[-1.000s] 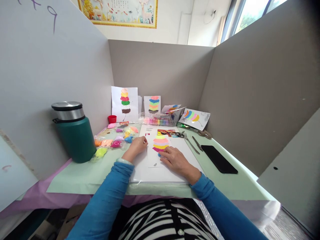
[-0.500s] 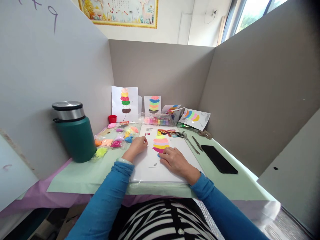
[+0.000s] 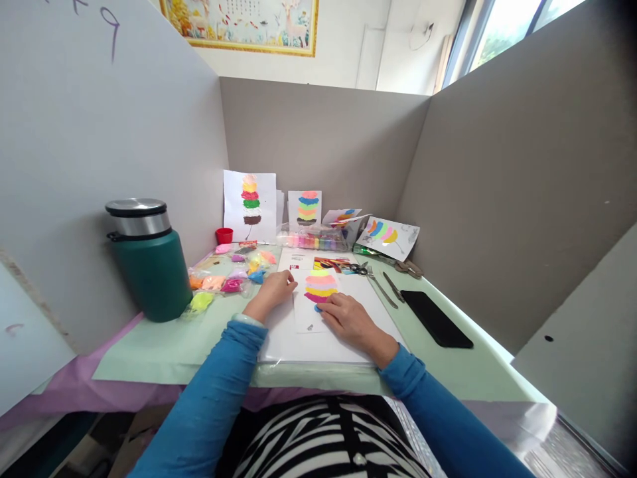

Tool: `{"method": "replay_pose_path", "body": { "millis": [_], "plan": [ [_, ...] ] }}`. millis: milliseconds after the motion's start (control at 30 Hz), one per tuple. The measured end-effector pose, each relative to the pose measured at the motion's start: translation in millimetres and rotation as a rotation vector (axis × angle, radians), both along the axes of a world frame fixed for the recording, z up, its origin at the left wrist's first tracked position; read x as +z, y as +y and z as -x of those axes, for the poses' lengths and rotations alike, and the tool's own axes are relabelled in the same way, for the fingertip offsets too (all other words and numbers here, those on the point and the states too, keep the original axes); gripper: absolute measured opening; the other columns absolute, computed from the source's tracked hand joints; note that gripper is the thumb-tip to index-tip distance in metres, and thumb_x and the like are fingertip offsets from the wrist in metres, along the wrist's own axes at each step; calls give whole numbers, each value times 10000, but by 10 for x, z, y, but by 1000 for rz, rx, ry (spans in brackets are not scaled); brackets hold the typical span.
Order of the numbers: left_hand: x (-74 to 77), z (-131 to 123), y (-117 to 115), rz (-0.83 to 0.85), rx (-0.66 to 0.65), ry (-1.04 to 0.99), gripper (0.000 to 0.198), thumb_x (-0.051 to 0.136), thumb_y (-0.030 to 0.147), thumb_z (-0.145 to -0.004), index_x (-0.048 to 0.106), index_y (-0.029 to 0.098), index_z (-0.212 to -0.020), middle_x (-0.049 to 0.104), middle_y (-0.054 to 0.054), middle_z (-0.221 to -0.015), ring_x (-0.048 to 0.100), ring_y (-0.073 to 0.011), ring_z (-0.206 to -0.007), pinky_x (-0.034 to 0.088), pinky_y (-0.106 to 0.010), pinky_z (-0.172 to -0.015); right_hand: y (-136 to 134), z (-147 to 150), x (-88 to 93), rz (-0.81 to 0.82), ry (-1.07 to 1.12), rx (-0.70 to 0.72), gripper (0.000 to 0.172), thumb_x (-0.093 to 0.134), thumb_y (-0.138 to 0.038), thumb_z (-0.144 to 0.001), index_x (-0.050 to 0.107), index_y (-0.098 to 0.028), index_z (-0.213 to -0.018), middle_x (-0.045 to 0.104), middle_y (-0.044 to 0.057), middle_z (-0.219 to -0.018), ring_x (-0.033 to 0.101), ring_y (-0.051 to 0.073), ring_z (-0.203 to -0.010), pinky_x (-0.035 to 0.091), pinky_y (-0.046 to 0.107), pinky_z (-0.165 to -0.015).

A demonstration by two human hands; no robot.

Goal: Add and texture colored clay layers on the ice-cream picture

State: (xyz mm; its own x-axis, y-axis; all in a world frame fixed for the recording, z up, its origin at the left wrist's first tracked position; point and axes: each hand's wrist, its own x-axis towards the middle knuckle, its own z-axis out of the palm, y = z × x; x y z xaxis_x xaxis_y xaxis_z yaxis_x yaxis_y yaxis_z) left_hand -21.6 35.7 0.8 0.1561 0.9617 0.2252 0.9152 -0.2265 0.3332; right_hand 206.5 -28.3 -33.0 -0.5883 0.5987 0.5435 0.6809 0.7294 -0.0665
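A white paper card [image 3: 304,321] lies on a stack of white paper. Stacked soft-clay bands in yellow, peach, orange-yellow and magenta [image 3: 318,297] cover its upper part. A small blue clay piece [image 3: 317,308] shows below the magenta band, under the fingertips of my right hand [image 3: 350,320]. That hand lies flat over the card's lower right, fingers stretched out and pressing on the blue clay. At the card's left edge rests my left hand [image 3: 273,292], thumb and fingers drawn together; anything between its fingertips is hidden.
Bagged clay lumps [image 3: 233,285] and a green bottle [image 3: 148,262] are at left. Scissors [image 3: 358,268], a fork [image 3: 382,287], a knife [image 3: 393,287] and a black phone [image 3: 436,318] lie at right. Finished clay pictures [image 3: 249,206] and a clay box [image 3: 314,239] stand behind, within grey partitions.
My right fingertips have shifted very slightly on the blue clay, and a bit more of it shows. My left hand stays by the card's edge. The view has moved a little.
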Motion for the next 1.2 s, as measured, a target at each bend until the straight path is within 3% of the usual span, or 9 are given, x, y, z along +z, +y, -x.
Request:
{"method": "replay_pose_path", "body": {
  "millis": [233,400,500,567,667,833,1200],
  "plan": [
    [23,-17,-63,86,-36,30,400,650,345,-765,648,175,-1127,727,-81,-987,666,-229,-900,452,-270,-726,-29,25,24,22,-70,-34,289,470,-307,-972,682,-215,-1146,629,90,-985,558,209,-958,441,352,-812],
    [11,-16,-43,81,-45,43,378,640,344,-770,663,177,-1108,725,-79,-998,665,-226,-901,452,-271,-734,-11,17,20,123,54,-38,357,425,-285,-982,598,-216,-1286,664,92,-1116,585,207,-1033,456,354,-897],
    [-7,-10,-23,75,-48,37,361,637,341,-768,676,180,-1089,726,-80,-996,665,-231,-903,455,-276,-738,23,-7,39,183,160,-109,378,400,-279,-984,569,-213,-1315,643,81,-1236,577,202,-1119,438,341,-958],
    [-16,-8,-13,71,-47,35,356,636,344,-765,681,183,-1079,726,-82,-1001,665,-235,-909,457,-279,-739,75,-37,83,215,177,-200,372,379,-273,-985,598,-202,-1278,650,76,-1214,577,200,-1123,429,321,-956],
    [-16,-8,-8,72,-44,41,362,638,340,-761,685,181,-1082,728,-86,-1005,666,-240,-916,458,-281,-736,189,-86,188,278,91,-359,377,372,-238,-973,633,-202,-1243,652,79,-1131,584,204,-1083,423,291,-887],
    [12,-22,-26,79,-40,55,359,632,332,-764,691,178,-1083,729,-87,-1006,667,-241,-922,461,-281,-747,356,-99,292,342,-142,-430,428,354,-205,-960,600,-243,-1308,612,97,-1081,585,215,-1009,390,283,-776],
    [12,-23,-24,83,-47,44,331,629,331,-765,705,180,-1050,731,-82,-991,665,-235,-908,463,-277,-744,418,-67,193,323,-204,-415,448,373,-159,-919,619,-298,-1268,571,91,-1085,533,231,-1043,349,304,-777]
  ]
}}
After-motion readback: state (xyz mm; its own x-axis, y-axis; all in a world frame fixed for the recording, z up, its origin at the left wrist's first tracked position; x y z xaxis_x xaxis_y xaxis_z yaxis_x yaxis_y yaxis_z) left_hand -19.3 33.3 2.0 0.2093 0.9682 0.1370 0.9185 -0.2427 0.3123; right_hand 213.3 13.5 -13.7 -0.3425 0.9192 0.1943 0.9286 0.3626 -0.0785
